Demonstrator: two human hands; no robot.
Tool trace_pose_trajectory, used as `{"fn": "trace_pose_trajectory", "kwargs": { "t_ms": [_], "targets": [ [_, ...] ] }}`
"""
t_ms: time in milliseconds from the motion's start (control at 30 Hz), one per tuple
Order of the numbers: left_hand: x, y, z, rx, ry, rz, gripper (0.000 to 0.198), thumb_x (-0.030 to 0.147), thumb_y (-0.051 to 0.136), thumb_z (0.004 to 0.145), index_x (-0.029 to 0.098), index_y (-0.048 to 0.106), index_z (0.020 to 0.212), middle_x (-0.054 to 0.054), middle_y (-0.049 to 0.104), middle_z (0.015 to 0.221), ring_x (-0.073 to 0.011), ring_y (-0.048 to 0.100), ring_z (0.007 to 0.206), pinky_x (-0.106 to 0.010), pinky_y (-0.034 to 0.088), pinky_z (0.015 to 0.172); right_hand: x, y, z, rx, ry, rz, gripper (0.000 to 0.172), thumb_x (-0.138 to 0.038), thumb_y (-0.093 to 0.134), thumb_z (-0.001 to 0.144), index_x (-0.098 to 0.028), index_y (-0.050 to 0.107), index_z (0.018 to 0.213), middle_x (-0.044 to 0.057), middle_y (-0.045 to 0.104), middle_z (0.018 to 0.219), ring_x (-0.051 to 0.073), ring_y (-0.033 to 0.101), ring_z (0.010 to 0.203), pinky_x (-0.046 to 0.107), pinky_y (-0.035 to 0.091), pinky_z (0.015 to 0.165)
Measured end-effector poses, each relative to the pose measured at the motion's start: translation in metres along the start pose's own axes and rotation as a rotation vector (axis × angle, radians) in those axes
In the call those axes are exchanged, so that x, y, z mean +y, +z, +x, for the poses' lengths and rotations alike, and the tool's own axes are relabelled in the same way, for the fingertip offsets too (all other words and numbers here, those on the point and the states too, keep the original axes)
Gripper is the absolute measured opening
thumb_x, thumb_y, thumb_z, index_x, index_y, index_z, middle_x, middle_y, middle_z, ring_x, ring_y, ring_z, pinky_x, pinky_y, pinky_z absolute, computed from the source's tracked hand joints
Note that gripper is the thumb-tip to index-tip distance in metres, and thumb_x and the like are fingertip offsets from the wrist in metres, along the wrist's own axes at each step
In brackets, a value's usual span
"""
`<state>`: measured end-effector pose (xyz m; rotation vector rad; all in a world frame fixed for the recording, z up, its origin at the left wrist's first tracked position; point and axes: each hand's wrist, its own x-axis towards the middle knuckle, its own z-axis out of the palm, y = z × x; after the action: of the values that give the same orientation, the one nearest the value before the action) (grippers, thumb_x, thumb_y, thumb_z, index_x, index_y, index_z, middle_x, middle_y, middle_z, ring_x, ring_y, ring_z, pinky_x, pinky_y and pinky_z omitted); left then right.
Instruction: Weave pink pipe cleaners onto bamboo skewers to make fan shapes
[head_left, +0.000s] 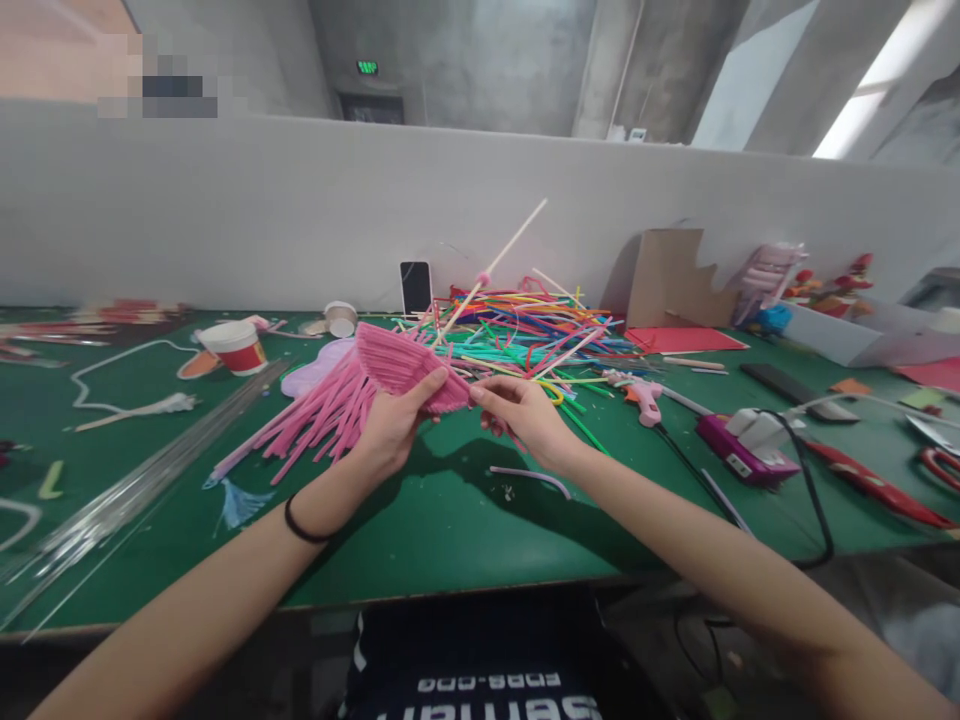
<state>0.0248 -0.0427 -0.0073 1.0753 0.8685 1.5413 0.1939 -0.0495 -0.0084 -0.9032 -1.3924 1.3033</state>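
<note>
A pink ribbed piece [397, 362], which looks made of pipe cleaners laid side by side, is raised over the table in front of me. My left hand [396, 425] is closed around its lower edge, thumb on the near face. At the piece's right corner, my right hand [517, 412] pinches with thumb and index finger; its other fingers are curled. Loose pink pipe cleaners [322, 405] fan out on the table behind my left hand. Beyond both hands lies a heap of pipe cleaners [517, 335] in many colours.
Right of the heap are a pink glue gun [643, 395] and a purple power strip [750, 450] with cables. Red-handled scissors [941, 465] lie far right. On the left are a paper cup [234, 347] and a bundle of clear thin rods [142, 465]. A phone [415, 288] leans against the partition.
</note>
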Motion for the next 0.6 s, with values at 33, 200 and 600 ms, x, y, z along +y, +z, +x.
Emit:
{"fn": "trace_pose_trajectory", "kwargs": {
  "t_ms": [33,200,600],
  "targets": [
    [0.002,-0.001,0.002,0.032,0.013,-0.014,0.033,0.034,0.088,0.061,0.015,0.067,0.079,0.002,0.066,0.068,-0.0113,0.058,0.055,-0.021,0.041,0.044,0.002,0.001,0.004,-0.018,-0.023,-0.009,0.038,-0.053,0.078,0.069,-0.019,0.069,0.083,-0.003,0.062,0.066,0.008,0.051,0.050,0.022,0.036,0.045],
    [0.000,-0.008,0.009,0.135,0.035,-0.014,0.034,0.034,0.087,0.059,0.015,0.067,0.079,0.002,0.067,0.067,-0.0117,0.058,0.053,-0.021,0.042,0.043,0.019,0.005,0.018,-0.015,-0.073,-0.014,0.036,-0.051,0.074,0.074,-0.017,0.069,0.086,-0.001,0.064,0.072,0.006,0.048,0.050,0.020,0.035,0.044],
    [-0.001,-0.007,0.003,0.238,0.386,0.412,0.030,0.040,0.080,0.068,0.016,0.068,0.081,-0.002,0.071,0.082,-0.0200,0.067,0.080,-0.034,0.053,0.084,0.021,0.006,0.012,0.078,-0.121,-0.138,0.039,-0.056,0.068,0.078,-0.017,0.067,0.080,0.000,0.065,0.071,0.006,0.048,0.048,0.019,0.035,0.042]
  ]
}}
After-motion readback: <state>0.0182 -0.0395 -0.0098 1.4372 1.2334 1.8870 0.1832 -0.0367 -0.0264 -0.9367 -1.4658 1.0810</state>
